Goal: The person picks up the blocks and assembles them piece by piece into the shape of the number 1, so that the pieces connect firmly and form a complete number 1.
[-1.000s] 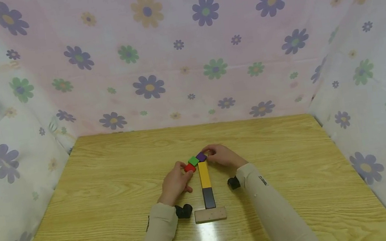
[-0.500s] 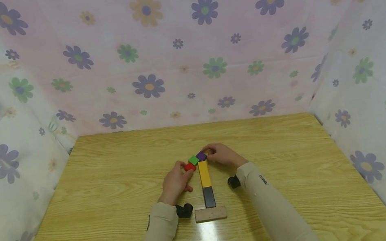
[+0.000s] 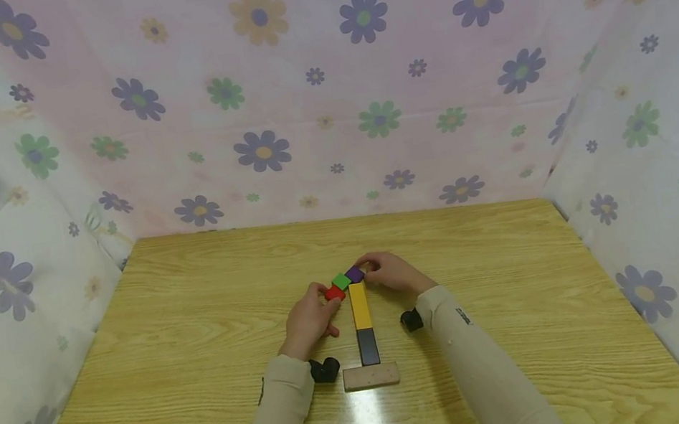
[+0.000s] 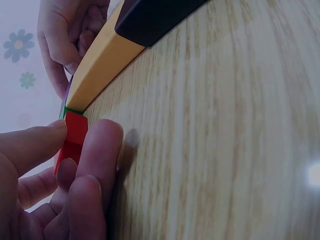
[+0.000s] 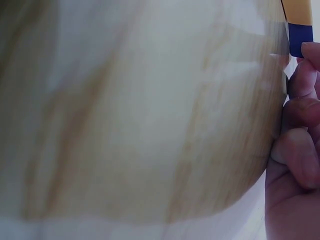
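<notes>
My left hand [image 3: 308,320] pinches a red block [image 3: 334,293] between thumb and fingers; in the left wrist view the thumb lies on the red block's [image 4: 76,128] near face. Touching its upper right is a green block [image 3: 340,281], then a purple block [image 3: 354,274], the three forming a slanted row. My right hand [image 3: 392,273] holds the purple block at its far right side, index finger behind it and thumb at the near corner. Directly below the purple block lies a long yellow block [image 3: 360,305], followed by a dark block [image 3: 368,347] in line with it.
A tan wooden block [image 3: 371,376] lies crosswise at the near end of the dark block. Black wrist devices [image 3: 325,370] stick out from both sleeves, close over the wood-grain table [image 3: 194,290]. Flowered cloth [image 3: 323,98] encloses the back and sides.
</notes>
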A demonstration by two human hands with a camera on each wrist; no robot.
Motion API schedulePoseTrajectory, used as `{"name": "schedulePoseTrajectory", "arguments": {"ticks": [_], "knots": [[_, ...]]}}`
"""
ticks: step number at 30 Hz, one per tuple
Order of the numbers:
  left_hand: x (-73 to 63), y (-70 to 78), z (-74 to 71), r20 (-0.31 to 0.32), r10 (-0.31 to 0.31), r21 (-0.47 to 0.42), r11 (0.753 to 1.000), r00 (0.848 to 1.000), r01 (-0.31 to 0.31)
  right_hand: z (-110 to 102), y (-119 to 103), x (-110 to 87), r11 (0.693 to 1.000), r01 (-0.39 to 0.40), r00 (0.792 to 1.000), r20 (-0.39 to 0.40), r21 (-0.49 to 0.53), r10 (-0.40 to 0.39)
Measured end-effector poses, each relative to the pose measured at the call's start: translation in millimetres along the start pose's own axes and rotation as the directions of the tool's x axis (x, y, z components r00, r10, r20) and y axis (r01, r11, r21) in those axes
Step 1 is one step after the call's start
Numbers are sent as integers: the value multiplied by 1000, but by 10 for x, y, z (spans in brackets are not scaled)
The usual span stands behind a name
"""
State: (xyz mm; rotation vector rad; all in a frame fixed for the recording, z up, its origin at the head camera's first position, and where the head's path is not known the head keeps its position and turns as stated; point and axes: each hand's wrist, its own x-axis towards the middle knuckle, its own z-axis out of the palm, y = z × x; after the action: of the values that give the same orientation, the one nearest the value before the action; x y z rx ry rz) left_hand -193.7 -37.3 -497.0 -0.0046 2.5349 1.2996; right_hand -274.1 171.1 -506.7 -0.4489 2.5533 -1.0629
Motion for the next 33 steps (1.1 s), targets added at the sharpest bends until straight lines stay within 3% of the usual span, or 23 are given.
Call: {"name": "schedulePoseTrajectory", "arguments": {"ticks": [6,15,23,33], "knots": [[-2,-13,7,-6,15,-4,1000,1000,-15,-8,-30,-28,999,-18,1000,24,44,17],[7,-30,19,-18,21,-20,1000,1000,-22,-2,-27,-36,1000,-13,1000,9,21,12],[9,-19,36,-28,-63,-63,996,998,61,7,-18,-64,998,-39,999,-6,53,39],[-2,-18,9,-14,-91,-91,992,996,89,-42,1,-146,990,-47,999,-15,130,49]]}}
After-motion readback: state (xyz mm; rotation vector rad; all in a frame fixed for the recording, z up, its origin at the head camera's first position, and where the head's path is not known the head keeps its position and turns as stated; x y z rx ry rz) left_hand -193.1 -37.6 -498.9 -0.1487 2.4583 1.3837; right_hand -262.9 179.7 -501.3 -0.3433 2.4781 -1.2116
